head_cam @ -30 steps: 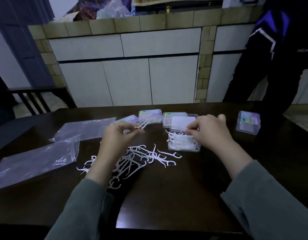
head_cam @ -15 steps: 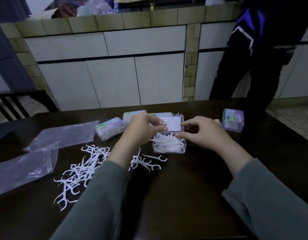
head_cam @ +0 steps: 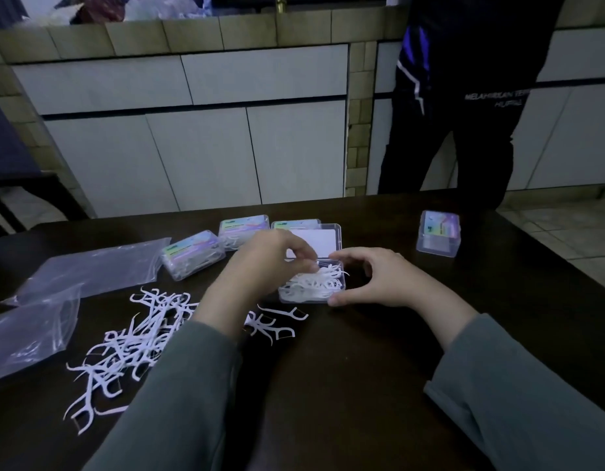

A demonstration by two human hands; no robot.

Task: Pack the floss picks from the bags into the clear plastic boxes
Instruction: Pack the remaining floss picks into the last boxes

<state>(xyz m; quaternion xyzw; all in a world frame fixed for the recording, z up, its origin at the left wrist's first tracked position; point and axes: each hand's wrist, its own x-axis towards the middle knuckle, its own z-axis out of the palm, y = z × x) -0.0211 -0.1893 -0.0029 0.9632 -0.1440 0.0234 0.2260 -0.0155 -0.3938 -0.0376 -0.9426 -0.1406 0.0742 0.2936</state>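
Steadying open box (head_cam: 313, 295), right hand (head_cam: 379, 280), long axis left-right

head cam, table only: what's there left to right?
Bags → loose picks → closed box → left hand → open box → right hand → lone box

Open box (head_cam: 313, 294) is sitting mid-table (head_cam: 362, 385), picks inside, lid (head_cam: 323, 241) lying behind it. Loose picks (head_cam: 124, 348) are lying to its left (a few just before it), two bags (head_cam: 56, 300) further left, three shut boxes (head_cam: 192, 254) behind, one box (head_cam: 438, 232) sitting far right.
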